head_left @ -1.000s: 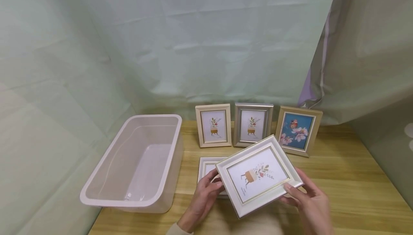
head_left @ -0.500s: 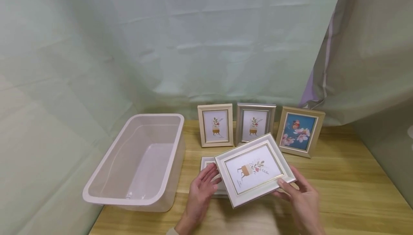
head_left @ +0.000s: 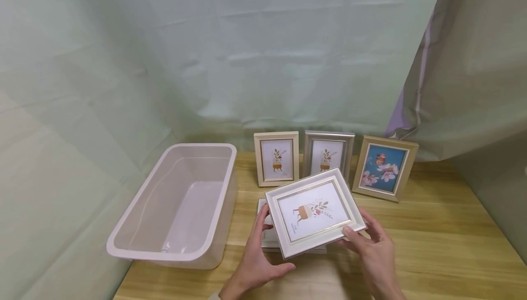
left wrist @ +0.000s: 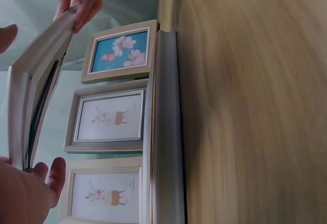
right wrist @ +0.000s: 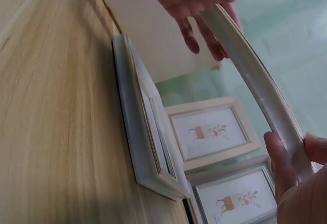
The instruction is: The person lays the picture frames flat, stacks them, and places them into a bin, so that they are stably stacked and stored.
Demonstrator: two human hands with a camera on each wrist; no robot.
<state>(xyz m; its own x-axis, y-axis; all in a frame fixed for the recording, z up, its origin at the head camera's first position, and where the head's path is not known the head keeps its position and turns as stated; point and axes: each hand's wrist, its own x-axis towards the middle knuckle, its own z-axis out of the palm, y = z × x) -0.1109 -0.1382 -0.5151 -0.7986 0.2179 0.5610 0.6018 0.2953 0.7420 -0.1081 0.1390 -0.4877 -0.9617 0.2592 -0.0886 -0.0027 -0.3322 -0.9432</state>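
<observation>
My right hand pinches the lower right corner of a white picture frame, thumb on its front and fingers behind. The frame is held tilted in the air and shows a potted-plant print. At its left side my left hand has its fingers behind the edge, with the thumb stretched out away from it. Fingers of that left hand look spread in the right wrist view. Beneath the raised frame, another white picture frame lies flat on the table, mostly hidden in the head view.
Three picture frames stand along the back: a cream one, a silver-grey one and a gold one with a blossom picture. To the left is a whitish plastic tub on the wooden table. Pale cloth hangs behind.
The held frame has moved slightly left and nearer level with the right hand. My left hand's thumb has swung out from the frame, and its fingers have shifted along the left edge.
</observation>
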